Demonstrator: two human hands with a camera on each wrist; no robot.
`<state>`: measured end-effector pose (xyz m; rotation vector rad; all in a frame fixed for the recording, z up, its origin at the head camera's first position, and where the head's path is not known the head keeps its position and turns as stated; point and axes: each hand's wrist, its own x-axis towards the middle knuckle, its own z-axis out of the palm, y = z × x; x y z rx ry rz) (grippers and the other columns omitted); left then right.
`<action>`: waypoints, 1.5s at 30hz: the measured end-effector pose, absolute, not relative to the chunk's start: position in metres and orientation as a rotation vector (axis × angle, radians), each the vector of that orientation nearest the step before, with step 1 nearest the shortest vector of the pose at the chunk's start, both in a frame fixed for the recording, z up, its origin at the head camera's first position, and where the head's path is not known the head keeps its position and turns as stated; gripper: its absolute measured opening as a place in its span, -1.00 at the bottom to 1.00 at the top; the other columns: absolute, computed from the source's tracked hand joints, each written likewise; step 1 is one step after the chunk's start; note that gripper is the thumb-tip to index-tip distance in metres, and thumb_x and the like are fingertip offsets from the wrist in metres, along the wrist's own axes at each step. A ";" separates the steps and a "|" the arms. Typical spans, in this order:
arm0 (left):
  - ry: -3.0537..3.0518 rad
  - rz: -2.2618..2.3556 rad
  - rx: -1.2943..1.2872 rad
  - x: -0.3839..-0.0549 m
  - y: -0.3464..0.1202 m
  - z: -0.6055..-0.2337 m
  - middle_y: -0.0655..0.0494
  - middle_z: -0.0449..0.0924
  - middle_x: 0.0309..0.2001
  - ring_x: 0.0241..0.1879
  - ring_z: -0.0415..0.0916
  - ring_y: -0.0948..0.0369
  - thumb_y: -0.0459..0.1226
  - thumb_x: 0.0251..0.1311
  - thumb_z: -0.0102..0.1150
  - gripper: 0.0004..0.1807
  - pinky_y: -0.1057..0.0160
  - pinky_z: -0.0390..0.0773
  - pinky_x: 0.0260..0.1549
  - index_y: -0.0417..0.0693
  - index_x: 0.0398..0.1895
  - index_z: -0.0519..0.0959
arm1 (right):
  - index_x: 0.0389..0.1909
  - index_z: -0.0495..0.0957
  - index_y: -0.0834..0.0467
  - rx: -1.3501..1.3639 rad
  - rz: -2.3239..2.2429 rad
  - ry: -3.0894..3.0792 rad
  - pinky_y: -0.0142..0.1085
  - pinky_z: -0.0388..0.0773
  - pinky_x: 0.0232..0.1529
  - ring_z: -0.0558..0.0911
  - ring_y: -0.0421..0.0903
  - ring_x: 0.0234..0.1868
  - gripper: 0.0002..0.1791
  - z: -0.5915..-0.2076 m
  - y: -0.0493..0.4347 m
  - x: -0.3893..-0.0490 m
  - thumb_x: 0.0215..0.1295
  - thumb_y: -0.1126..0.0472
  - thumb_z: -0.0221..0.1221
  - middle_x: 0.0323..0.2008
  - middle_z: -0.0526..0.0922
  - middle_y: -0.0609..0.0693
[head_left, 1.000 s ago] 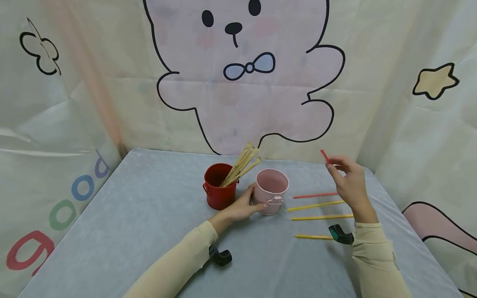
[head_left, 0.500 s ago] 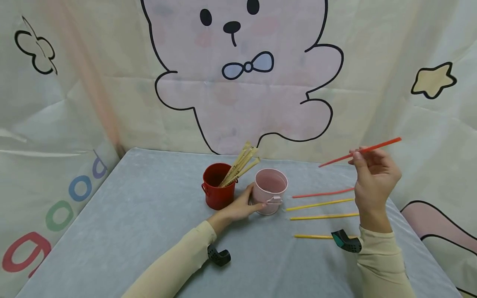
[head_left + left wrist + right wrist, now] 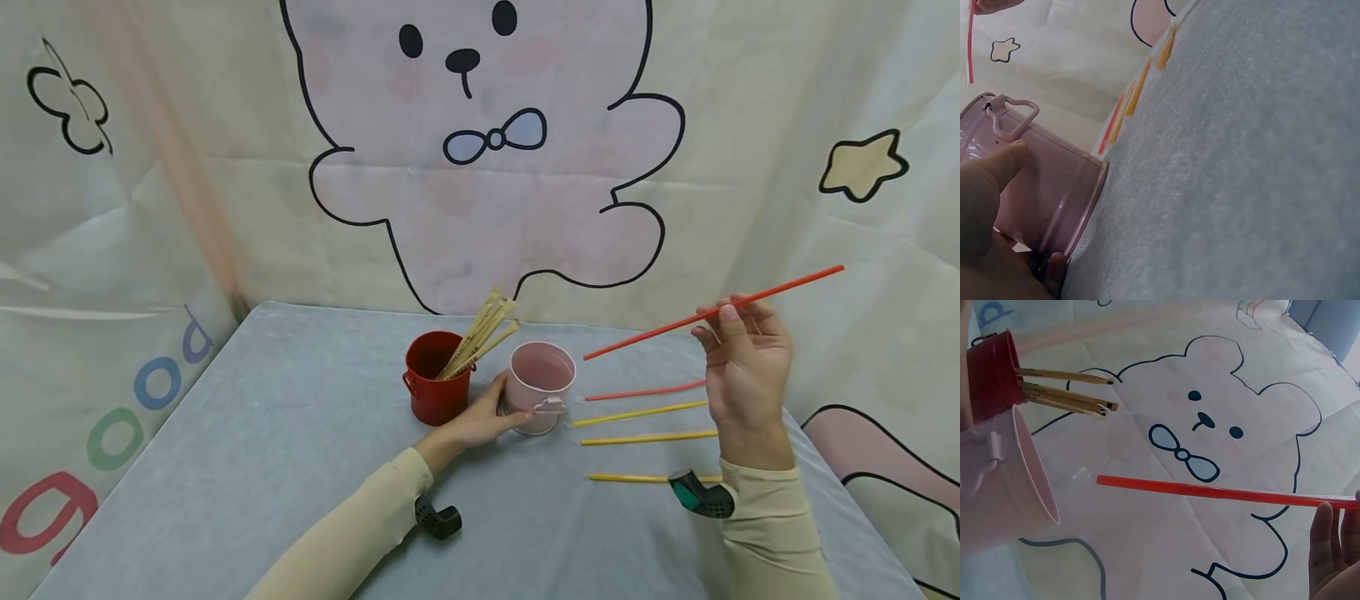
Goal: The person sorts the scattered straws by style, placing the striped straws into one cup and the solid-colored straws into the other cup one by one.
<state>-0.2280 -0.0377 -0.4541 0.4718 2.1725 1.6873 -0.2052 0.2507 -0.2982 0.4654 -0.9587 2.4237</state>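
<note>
My left hand (image 3: 472, 423) grips the side of a small pink metal bucket (image 3: 538, 387), thumb near its handle and fingers round the far side. It stands upright on the cloth, just right of a red bucket (image 3: 438, 400) that holds several tan printed sticks (image 3: 480, 337). Raised at the right, my right hand (image 3: 750, 379) pinches a red drinking straw (image 3: 652, 335) between thumb and fingers. The straw slants down to the left, its lower end in the air to the right of the pink bucket's rim. In the right wrist view its ridged bendy section (image 3: 1210, 491) shows.
On the grey-blue cloth (image 3: 315, 417), right of the pink bucket, lie another red straw (image 3: 637, 392) and three yellow straws (image 3: 645, 437), roughly side by side. A curtain with a bear print (image 3: 480, 208) hangs behind the table.
My right hand has moved right while holding the red straw, which has swung from end-on to sideways, pointing left. The left hand and both buckets have stayed in place.
</note>
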 end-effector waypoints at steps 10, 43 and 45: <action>2.177 1.698 0.479 -0.228 -0.039 -0.456 -0.01 -0.06 0.63 0.63 -0.11 0.02 -0.09 0.36 0.23 -0.06 -0.16 -0.04 0.57 0.03 0.63 -0.12 | -0.12 0.61 0.37 0.510 2.446 -1.202 -0.34 0.72 -0.31 0.77 -0.04 -0.28 -0.80 -0.311 0.238 -0.214 0.38 0.57 0.06 -0.28 0.73 0.10; 2.169 1.697 0.484 -0.228 -0.038 -0.457 0.02 -0.04 0.63 0.62 -0.09 0.05 -0.08 0.36 0.24 -0.05 -0.13 -0.01 0.58 0.06 0.63 -0.12 | -0.05 0.62 0.03 0.437 1.978 -2.415 -0.40 0.71 -0.13 0.75 -0.29 -0.18 -0.84 -0.373 0.225 -0.244 0.52 0.12 0.11 -0.20 0.74 -0.25; 2.172 1.698 0.487 -0.228 -0.038 -0.457 0.02 -0.04 0.63 0.62 -0.09 0.05 -0.08 0.36 0.24 -0.05 -0.13 -0.01 0.58 0.05 0.63 -0.12 | 0.03 0.60 0.12 0.446 1.932 -2.475 -0.40 0.70 -0.11 0.75 -0.29 -0.16 -0.75 -0.373 0.227 -0.246 0.54 0.09 0.09 -0.17 0.72 -0.29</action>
